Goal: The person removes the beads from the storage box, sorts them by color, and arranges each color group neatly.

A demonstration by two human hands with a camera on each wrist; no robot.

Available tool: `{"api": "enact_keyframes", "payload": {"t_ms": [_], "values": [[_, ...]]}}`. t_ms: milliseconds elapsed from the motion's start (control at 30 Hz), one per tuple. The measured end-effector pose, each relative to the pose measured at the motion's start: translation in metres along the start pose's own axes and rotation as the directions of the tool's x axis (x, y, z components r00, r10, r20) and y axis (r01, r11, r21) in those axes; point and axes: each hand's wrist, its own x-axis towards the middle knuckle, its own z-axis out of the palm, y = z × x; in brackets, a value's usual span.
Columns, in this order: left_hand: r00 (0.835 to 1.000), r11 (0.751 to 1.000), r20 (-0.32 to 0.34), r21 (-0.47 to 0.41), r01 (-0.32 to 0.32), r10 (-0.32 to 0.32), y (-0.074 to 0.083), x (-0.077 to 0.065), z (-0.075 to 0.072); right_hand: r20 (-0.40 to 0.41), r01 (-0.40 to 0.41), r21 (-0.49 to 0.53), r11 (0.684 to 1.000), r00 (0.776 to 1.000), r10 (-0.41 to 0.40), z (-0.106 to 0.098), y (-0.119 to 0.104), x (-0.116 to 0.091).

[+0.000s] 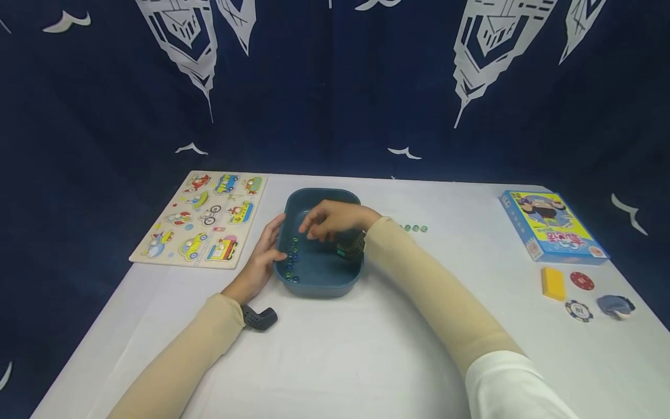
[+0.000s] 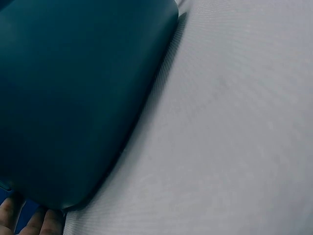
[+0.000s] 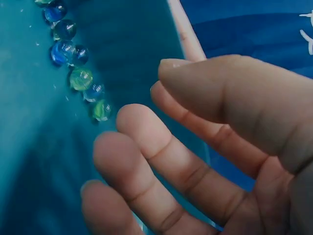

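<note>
A dark blue plastic tub [image 1: 319,291] stands on the table, tilted slightly in the left wrist view. My left hand [image 1: 260,259] holds its left side, thumb over the rim and fingers along the outer wall. Glass marbles [image 3: 80,78], green and blue, lie in a line along the tub's left inner side. Over the inside of the tub hovers my right hand [image 1: 340,218], fingers loosely bent and thumb apart from them. Nothing shows between its fingertips in the right wrist view, where they are close to the nearest green marble.
Several green marbles [image 1: 416,228] sit in a row on the table beyond the right forearm. A wooden picture puzzle board [image 1: 209,224] lies at left. At right are a blue and yellow box [image 1: 555,227], a yellow block [image 1: 553,283], a red chip [image 1: 582,281], a white-and-dark chip [image 1: 578,311] and a small blue-grey item [image 1: 616,305].
</note>
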Motion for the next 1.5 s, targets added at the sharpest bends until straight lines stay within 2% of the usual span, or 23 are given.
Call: {"api": "enact_keyframes", "payload": {"t_ms": [233,467,733,933,1100,1200,1267,1367,1500], "values": [[1.0,1.0,-0.003,-0.016,-0.013,0.013,0.0,0.0,0.0,0.012,-0.094,-0.045,0.995,0.995,0.095,0.009,-0.005,0.025],[1.0,1.0,-0.003,-0.013,-0.006,0.006,0.002,0.0,0.001,-0.047,-0.182,-0.104,0.978,0.983,0.178,0.017,-0.007,0.041],[1.0,1.0,-0.002,-0.014,-0.015,0.015,0.002,0.001,0.002,-0.124,-0.222,-0.163,0.961,0.971,0.203,0.021,-0.003,0.048],[1.0,1.0,0.004,-0.013,-0.019,0.02,0.001,0.001,0.002,-0.113,-0.219,-0.195,0.956,0.973,0.2,0.018,-0.004,0.045],[1.0,1.0,0.004,-0.004,-0.008,0.008,0.0,0.001,0.003,-0.099,-0.163,-0.204,0.965,0.984,0.145,0.006,-0.007,0.03],[1.0,1.0,0.002,0.004,0.0,0.0,0.0,0.001,0.003,-0.117,-0.066,-0.17,0.983,0.992,0.046,-0.003,-0.007,0.013],[1.0,1.0,0.001,0.006,0.0,0.0,0.0,0.001,0.003,-0.15,0.007,-0.125,0.992,0.988,-0.025,-0.008,-0.004,0.0],[1.0,1.0,-0.005,0.014,0.005,-0.005,0.0,0.0,0.003,-0.226,0.106,-0.026,0.994,0.968,-0.109,-0.012,0.004,-0.02],[1.0,1.0,-0.013,0.018,-0.002,0.002,0.0,-0.001,0.002,-0.369,0.184,0.096,0.978,0.919,-0.137,-0.013,0.021,-0.047]]}}
